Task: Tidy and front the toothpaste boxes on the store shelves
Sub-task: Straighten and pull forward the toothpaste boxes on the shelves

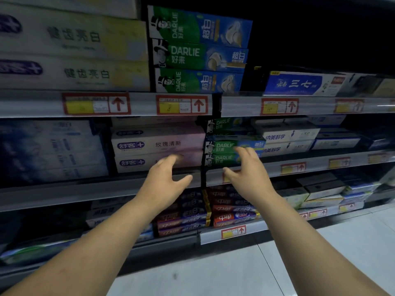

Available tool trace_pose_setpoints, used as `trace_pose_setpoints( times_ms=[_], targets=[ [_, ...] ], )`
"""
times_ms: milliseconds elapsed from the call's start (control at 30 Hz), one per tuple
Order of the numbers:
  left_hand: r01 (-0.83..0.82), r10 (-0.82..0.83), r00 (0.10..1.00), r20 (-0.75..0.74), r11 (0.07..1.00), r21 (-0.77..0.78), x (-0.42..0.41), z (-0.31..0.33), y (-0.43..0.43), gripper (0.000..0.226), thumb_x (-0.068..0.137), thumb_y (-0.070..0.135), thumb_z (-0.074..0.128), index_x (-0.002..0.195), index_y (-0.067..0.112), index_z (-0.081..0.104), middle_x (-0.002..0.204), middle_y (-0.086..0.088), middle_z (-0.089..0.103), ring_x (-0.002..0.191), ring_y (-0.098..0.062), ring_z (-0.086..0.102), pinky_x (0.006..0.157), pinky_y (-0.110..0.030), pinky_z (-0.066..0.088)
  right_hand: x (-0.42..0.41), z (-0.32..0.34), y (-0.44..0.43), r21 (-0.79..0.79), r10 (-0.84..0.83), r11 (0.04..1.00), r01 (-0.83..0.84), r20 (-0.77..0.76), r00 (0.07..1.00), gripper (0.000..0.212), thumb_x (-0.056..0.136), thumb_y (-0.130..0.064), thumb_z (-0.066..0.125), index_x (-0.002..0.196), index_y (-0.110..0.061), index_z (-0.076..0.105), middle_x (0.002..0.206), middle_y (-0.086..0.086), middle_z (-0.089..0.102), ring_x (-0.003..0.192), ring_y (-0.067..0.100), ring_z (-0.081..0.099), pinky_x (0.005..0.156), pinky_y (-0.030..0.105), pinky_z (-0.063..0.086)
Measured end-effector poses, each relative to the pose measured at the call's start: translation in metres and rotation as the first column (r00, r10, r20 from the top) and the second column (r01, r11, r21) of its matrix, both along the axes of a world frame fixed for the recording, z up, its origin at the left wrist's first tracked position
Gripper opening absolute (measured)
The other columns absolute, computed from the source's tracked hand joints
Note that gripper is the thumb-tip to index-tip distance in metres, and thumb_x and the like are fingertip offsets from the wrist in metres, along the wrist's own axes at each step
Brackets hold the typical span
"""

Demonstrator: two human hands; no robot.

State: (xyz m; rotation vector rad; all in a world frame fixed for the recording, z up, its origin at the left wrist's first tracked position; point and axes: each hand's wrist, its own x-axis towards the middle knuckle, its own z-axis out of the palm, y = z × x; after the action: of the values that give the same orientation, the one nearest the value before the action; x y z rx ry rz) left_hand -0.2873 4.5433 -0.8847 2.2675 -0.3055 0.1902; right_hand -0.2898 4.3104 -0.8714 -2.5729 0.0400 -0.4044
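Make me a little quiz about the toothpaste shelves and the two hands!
1. True or false: the left hand is gripping a pink box.
2. Which colour are the boxes on the middle shelf that the right hand reaches toward? A red, B green, C black.
3. How many green Darlie boxes are stacked on the top shelf?

Key: 1 false, as both hands are open and hold nothing. 2 B, the green boxes. 3 three.
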Motion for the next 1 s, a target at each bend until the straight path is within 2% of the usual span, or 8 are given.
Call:
trace_pose_setpoints(
  times_ms=[133,300,433,533,633,767,933,1000],
  targets=[
    [0.015,-0.015,1.0,0.0,0.996,0.09,-0.012,-0.001,0.04,0.06,0.091,0.042,0.07,0.143,0.025,0.048,0.144,0.006,0.049,0.134,-0.011,0.044,0.106,-0.023,0.034,-0.008,0.002,0.035,-0.044,0.124,0.991,-0.126,-0.044,0.991,0.066,0.097,-0.037,0.065,0.154,-0.022,0.036,0.153,-0.001,0.037,0.139,0.022,0.042,0.107,0.038,0.044],
    [0.009,-0.005,1.0,-0.021,0.981,0.196,-0.023,-0.011,0.099,0.063,0.088,0.048,0.071,0.144,0.029,0.049,0.143,0.012,0.05,0.134,-0.008,0.043,0.112,-0.028,0.037,-0.015,0.001,0.08,-0.121,0.284,0.946,-0.3,-0.131,0.95,0.069,0.099,-0.04,0.062,0.158,-0.022,0.029,0.16,-0.004,0.031,0.143,0.018,0.037,0.111,0.034,0.041],
    [0.013,0.0,0.998,-0.057,0.974,0.226,-0.034,-0.021,0.143,0.059,0.088,0.044,0.073,0.141,0.03,0.053,0.135,0.018,0.052,0.126,-0.001,0.047,0.109,-0.023,0.038,-0.018,-0.008,0.118,-0.131,0.398,0.896,-0.424,-0.185,0.898,0.068,0.099,-0.038,0.064,0.157,-0.024,0.032,0.158,-0.006,0.035,0.14,0.017,0.041,0.11,0.034,0.043],
    [0.024,-0.004,0.995,-0.099,0.98,0.199,-0.044,-0.035,0.178,0.044,0.088,0.032,0.076,0.13,0.03,0.063,0.123,0.018,0.063,0.113,0.003,0.058,0.102,-0.027,0.049,-0.018,-0.02,0.16,-0.103,0.492,0.848,-0.52,-0.213,0.844,0.063,0.096,-0.036,0.068,0.152,-0.027,0.041,0.152,-0.007,0.044,0.135,0.015,0.047,0.109,0.031,0.043],
    [0.028,0.006,0.991,-0.133,0.967,0.252,-0.052,-0.051,0.208,0.044,0.087,0.027,0.077,0.129,0.026,0.064,0.118,0.015,0.065,0.107,0.001,0.06,0.095,-0.023,0.051,-0.017,-0.041,0.208,-0.04,0.58,0.787,-0.616,-0.292,0.76,0.061,0.09,-0.035,0.073,0.145,-0.025,0.05,0.142,-0.004,0.056,0.126,0.015,0.055,0.106,0.033,0.047],
    [-0.031,0.11,0.956,-0.272,0.96,0.278,-0.058,-0.076,0.258,0.047,0.088,0.028,0.076,0.133,0.026,0.06,0.12,0.011,0.063,0.106,-0.003,0.061,0.096,-0.025,0.051,-0.015,-0.077,0.268,0.095,0.641,0.744,-0.662,-0.381,0.666,0.056,0.085,-0.031,0.078,0.137,-0.022,0.058,0.135,-0.002,0.063,0.12,0.014,0.06,0.101,0.033,0.051],
    [-0.194,0.333,0.838,-0.433,0.923,0.333,-0.065,-0.108,0.33,0.049,0.091,0.027,0.072,0.137,0.018,0.056,0.125,-0.001,0.063,0.105,-0.015,0.062,0.093,-0.027,0.049,-0.004,-0.114,0.324,0.348,0.632,0.774,-0.53,-0.491,0.6,0.064,0.084,-0.023,0.082,0.142,-0.018,0.054,0.139,0.002,0.059,0.115,0.018,0.063,0.082,0.022,0.053],
    [-0.218,0.386,0.771,-0.507,0.908,0.359,-0.067,-0.115,0.351,0.056,0.093,0.028,0.07,0.143,0.016,0.049,0.132,-0.004,0.059,0.104,-0.018,0.059,0.088,-0.027,0.045,0.001,-0.128,0.339,0.398,0.623,0.782,-0.48,-0.528,0.578,0.065,0.085,-0.02,0.082,0.143,-0.015,0.052,0.141,0.004,0.057,0.123,0.02,0.059,0.093,0.03,0.054]
  ],
)
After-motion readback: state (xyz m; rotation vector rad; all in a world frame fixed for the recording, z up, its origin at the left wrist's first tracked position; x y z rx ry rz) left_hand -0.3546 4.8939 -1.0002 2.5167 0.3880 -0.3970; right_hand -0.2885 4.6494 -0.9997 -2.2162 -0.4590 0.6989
